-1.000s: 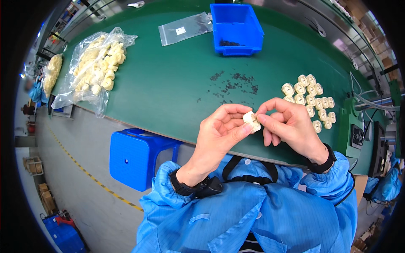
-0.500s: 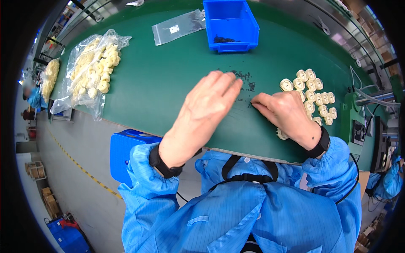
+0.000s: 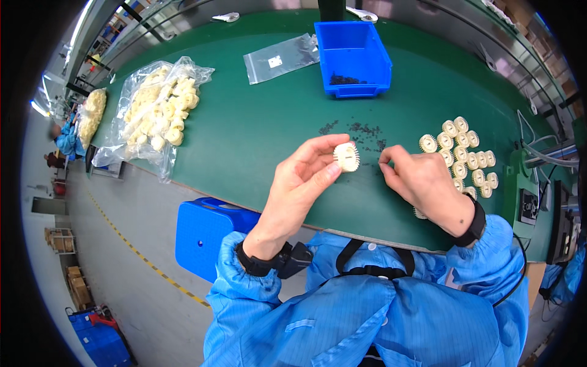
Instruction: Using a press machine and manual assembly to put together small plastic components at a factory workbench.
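Note:
Between thumb and fingers, my left hand (image 3: 298,177) holds a cream plastic gear (image 3: 347,157) above the bench, its toothed round face with a dark slot turned up. My right hand (image 3: 428,186) is close by on the right, thumb and forefinger brought together in a pinch; whatever sits between those tips is too small to make out. Small black parts (image 3: 365,131) lie scattered on the green bench just beyond both hands. Several more cream gears (image 3: 460,153) stand grouped to the right of my right hand, the nearest ones partly covered by it.
A blue bin (image 3: 356,90) with black parts inside stands at the back, beside a flat clear zip bag (image 3: 275,62). At left lies a clear bag (image 3: 160,104) full of gears. A green fixture (image 3: 520,183) borders the right side; a blue stool (image 3: 211,238) stands below the bench's front edge.
My left hand has turned from palm down to palm up, bringing the gear into sight. The right hand keeps its pinch beside the black parts. The whole view has shifted slightly.

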The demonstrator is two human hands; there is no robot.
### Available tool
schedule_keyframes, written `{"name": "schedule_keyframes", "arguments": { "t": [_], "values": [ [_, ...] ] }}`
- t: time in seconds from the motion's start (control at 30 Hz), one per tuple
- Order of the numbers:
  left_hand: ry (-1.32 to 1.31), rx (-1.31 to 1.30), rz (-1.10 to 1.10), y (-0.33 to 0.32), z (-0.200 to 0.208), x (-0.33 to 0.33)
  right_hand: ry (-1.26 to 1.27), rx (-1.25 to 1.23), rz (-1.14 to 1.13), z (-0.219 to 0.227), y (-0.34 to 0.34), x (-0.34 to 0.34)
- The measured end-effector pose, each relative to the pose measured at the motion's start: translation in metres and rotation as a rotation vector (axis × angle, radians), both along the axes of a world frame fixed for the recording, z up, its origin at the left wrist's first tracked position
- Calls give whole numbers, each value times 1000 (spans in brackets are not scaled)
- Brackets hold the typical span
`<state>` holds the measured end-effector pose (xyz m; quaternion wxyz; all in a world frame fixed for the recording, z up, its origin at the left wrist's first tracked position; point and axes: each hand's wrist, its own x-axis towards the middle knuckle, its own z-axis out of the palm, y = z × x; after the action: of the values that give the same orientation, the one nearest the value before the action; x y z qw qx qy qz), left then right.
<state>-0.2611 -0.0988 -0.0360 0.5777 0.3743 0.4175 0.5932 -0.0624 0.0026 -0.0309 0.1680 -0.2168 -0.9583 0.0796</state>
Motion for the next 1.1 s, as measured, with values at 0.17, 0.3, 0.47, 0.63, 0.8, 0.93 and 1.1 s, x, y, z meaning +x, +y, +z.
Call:
{"name": "schedule_keyframes", "arguments": {
  "t": [0.17,0.3,0.47,0.63,0.8,0.93,1.1],
  "values": [
    [-103,40,-24,-9,-5,23,305,-682,-173,35,-28,1],
    [-145,61,-29,-11,-4,31,326,-842,-237,37,-32,4],
    [-158,61,-43,-9,-4,34,315,-879,-258,35,-33,7],
    [-150,59,-21,-9,-7,36,327,-930,-264,35,-32,6],
    [-155,74,-22,-9,-11,37,366,-1124,-284,36,-28,8],
    [-185,54,-13,-9,-13,38,395,-1064,-270,30,-29,7],
    [-186,37,-8,-10,-15,38,408,-453,-94,20,-29,5]
  ]
}}
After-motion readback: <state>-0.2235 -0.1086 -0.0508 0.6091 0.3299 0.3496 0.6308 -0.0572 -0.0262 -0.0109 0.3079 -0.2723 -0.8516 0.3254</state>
